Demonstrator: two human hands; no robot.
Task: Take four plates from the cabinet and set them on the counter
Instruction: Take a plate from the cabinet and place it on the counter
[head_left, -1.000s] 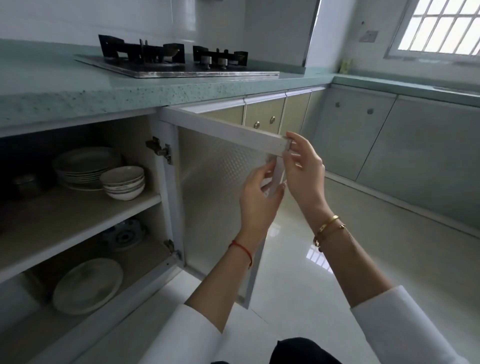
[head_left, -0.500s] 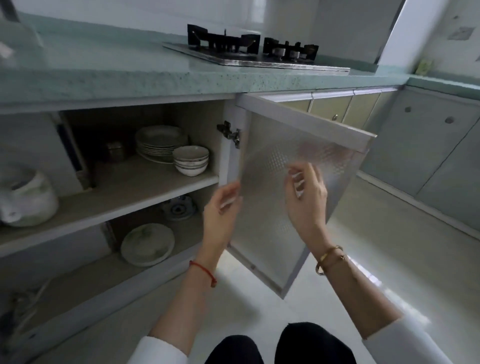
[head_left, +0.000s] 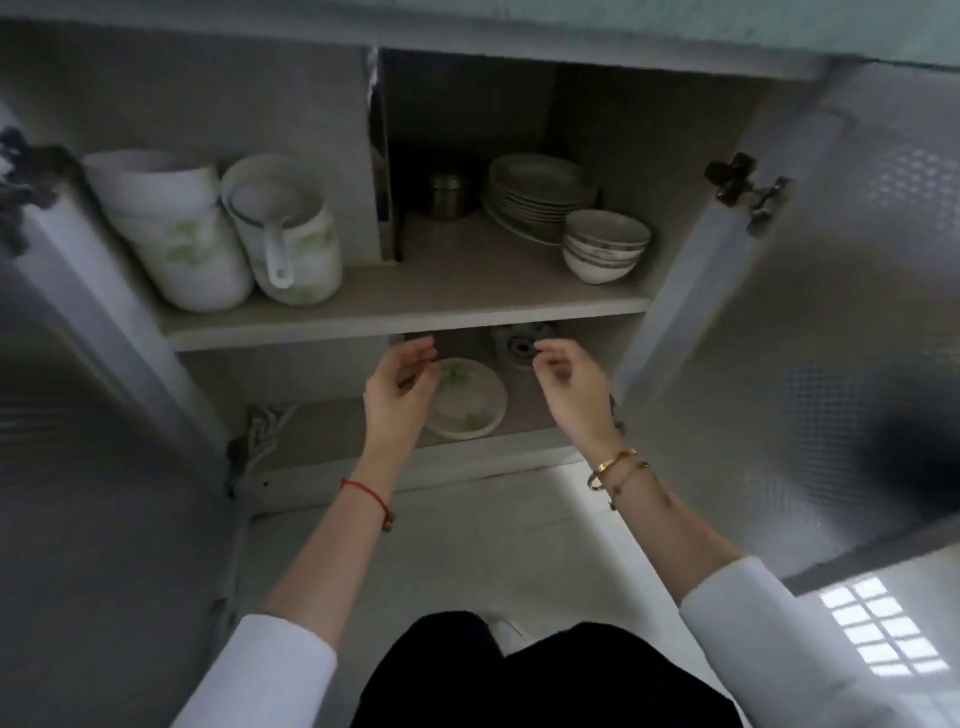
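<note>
White plates (head_left: 540, 193) stacked on the upper shelf (head_left: 415, 306) lie above the left grip (head_left: 397, 395) and right grip (head_left: 571, 385), both loosely curled, empty, flanking a lower plate (head_left: 475, 411).

The left door (head_left: 78, 415) and right door (head_left: 831, 312) stand wide, so we find the mouth of the cabinet (head_left: 623, 135) open. On the upper shelf (head_left: 405, 312) the front strip of the right bay lies bare, giving us a way in toward the plate stack (head_left: 540, 192). The stacked bowls (head_left: 605, 247) crowd it at the front right, a metal canister (head_left: 449, 195) stands at its left, and the upright divider (head_left: 382, 156) walls the bay off. Our left hand (head_left: 397, 395) and right hand (head_left: 571, 384) hang below the shelf edge
</note>
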